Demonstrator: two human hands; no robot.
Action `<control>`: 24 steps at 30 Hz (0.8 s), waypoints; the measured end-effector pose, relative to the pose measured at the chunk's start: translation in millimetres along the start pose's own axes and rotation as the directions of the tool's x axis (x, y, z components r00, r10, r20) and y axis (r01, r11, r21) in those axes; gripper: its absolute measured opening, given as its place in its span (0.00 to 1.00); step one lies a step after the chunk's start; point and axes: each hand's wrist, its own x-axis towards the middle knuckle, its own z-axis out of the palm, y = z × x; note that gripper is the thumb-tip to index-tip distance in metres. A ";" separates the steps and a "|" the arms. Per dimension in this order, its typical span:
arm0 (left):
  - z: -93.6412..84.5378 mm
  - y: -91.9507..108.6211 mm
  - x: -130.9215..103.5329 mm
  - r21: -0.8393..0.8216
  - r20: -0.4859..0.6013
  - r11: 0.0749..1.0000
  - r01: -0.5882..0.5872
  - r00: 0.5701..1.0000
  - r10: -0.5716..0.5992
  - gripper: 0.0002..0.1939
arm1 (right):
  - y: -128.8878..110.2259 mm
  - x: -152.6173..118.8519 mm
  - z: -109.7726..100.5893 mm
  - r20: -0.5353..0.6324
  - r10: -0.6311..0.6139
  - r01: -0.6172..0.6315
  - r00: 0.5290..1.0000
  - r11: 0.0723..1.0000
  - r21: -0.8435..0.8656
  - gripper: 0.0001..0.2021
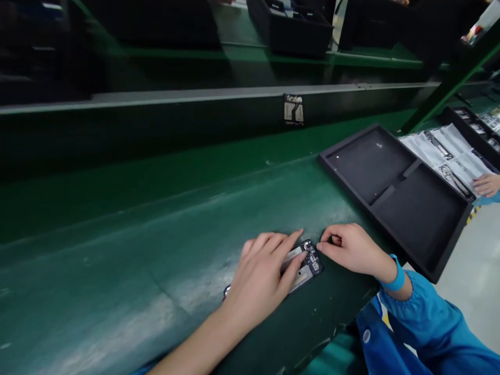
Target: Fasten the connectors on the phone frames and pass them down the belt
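Observation:
A partly assembled phone [313, 261] with its circuit board exposed lies flat on the green mat [128, 250]. My left hand [261, 265] rests across it and holds it against the mat, covering much of its middle and left part. The left thumb presses on the board side, and the index finger stretches along the far edge. Just off the phone's right end is my right hand [351, 247], thumb and forefinger brought together in a pinch. Whatever is between those fingertips, if anything, is too small to make out.
A black two-compartment tray [402, 178] lies at the right. Past it, another person's hand [486, 185] is by phone parts on white sheeting [457, 148]. A phone part [293, 110] leans on the dark back ledge. A black box [295, 31] stands behind.

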 end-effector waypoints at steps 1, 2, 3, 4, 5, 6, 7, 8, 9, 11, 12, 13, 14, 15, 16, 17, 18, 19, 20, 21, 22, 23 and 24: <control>0.5 1.2 2.4 0.004 -0.028 1.000 -0.004 1.000 0.004 0.16 | -1.9 1.1 -1.0 0.056 0.006 -0.003 0.998 0.999 -0.039 0.07; 0.5 2.2 4.3 0.008 -0.051 1.000 -0.010 0.999 0.010 0.14 | -4.1 1.5 -1.2 0.098 0.019 -0.011 0.995 0.996 -0.087 0.09; 0.1 2.9 5.6 0.014 -0.065 1.000 -0.016 0.998 0.017 0.13 | -6.7 1.3 -0.8 0.126 0.037 -0.020 0.991 0.991 -0.136 0.10; -0.9 3.4 6.1 0.020 -0.064 1.000 -0.023 0.998 0.024 0.13 | -9.3 0.6 0.1 0.146 0.053 -0.027 0.988 0.983 -0.180 0.11; -2.4 3.6 5.8 0.024 -0.047 0.999 -0.031 0.998 0.032 0.14 | -12.1 -0.2 1.0 0.167 0.065 -0.028 0.984 0.976 -0.215 0.11; -4.3 3.5 4.8 0.024 -0.018 0.999 -0.038 0.999 0.038 0.15 | -14.8 -1.1 1.7 0.192 0.070 -0.022 0.979 0.970 -0.241 0.12; -6.2 3.3 3.4 0.020 0.016 0.999 -0.042 0.999 0.042 0.15 | -17.1 -1.9 2.0 0.217 0.069 -0.011 0.974 0.966 -0.258 0.13; -7.9 3.1 1.9 0.013 0.047 0.999 -0.043 0.998 0.042 0.14 | -19.0 -2.3 1.6 0.244 0.061 0.005 0.968 0.965 -0.264 0.15; -9.3 3.1 0.4 0.005 0.069 0.999 -0.041 0.997 0.040 0.14 | -20.1 -2.2 0.6 0.268 0.050 0.022 0.962 0.965 -0.260 0.17; -10.1 3.9 -1.7 -0.004 0.079 0.999 -0.040 0.996 0.040 0.13 | -19.8 -0.4 -2.8 0.304 0.031 0.035 0.952 0.977 -0.210 0.19; -9.6 4.7 -2.1 -0.001 0.073 0.999 -0.046 0.996 0.046 0.13 | -18.4 1.4 -4.8 0.322 0.024 0.029 0.946 0.987 -0.158 0.19; -8.4 5.6 -2.3 0.007 0.061 0.998 -0.059 0.996 0.058 0.13 | -16.4 3.6 -6.5 0.340 0.019 0.013 0.940 0.996 -0.092 0.18; -6.7 6.6 -2.4 0.018 0.048 0.997 -0.074 0.996 0.073 0.14 | -14.1 6.0 -7.9 0.362 0.020 -0.014 0.932 1.000 -0.019 0.17; -4.8 7.5 -2.4 0.028 0.034 0.996 -0.087 0.996 0.086 0.14 | -11.8 8.5 -8.6 0.390 0.035 -0.060 0.920 0.997 0.053 0.17; -2.7 8.3 -2.5 0.039 0.023 0.995 -0.095 0.995 0.094 0.15 | -9.7 10.8 -8.6 0.424 0.064 -0.124 0.904 0.986 0.115 0.16; -0.8 8.9 -2.8 0.047 0.011 0.994 -0.098 0.995 0.098 0.15 | -8.1 12.8 -8.0 0.461 0.099 -0.193 0.882 0.968 0.162 0.14; 0.8 9.3 -3.1 0.052 -0.002 0.994 -0.097 0.995 0.097 0.15 | -7.1 14.5 -7.1 0.495 0.135 -0.259 0.858 0.947 0.191 0.14; 2.2 9.6 -3.6 0.052 -0.015 0.994 -0.093 0.995 0.094 0.15 | -6.7 15.7 -5.9 0.522 0.165 -0.313 0.837 0.927 0.208 0.13; 3.1 9.7 -4.0 0.051 -0.028 0.995 -0.089 0.996 0.090 0.15 | -6.7 16.5 -4.7 0.539 0.188 -0.352 0.821 0.910 0.219 0.12; 3.8 9.8 -4.4 0.049 -0.039 0.995 -0.088 0.995 0.090 0.15 | -7.0 17.1 -3.6 0.543 0.201 -0.374 0.815 0.899 0.228 0.11; 4.2 9.9 -4.5 0.049 -0.047 0.995 -0.090 0.995 0.093 0.14 | -7.5 17.3 -2.8 0.542 0.207 -0.383 0.815 0.893 0.236 0.10; 4.3 10.0 -4.5 0.051 -0.054 0.994 -0.093 0.994 0.096 0.14 | -7.9 17.5 -2.3 0.539 0.212 -0.392 0.815 0.887 0.244 0.10; 4.5 10.1 -4.4 0.053 -0.056 0.994 -0.096 0.994 0.099 0.14 | -8.3 17.5 -2.0 0.535 0.219 -0.400 0.816 0.882 0.250 0.10</control>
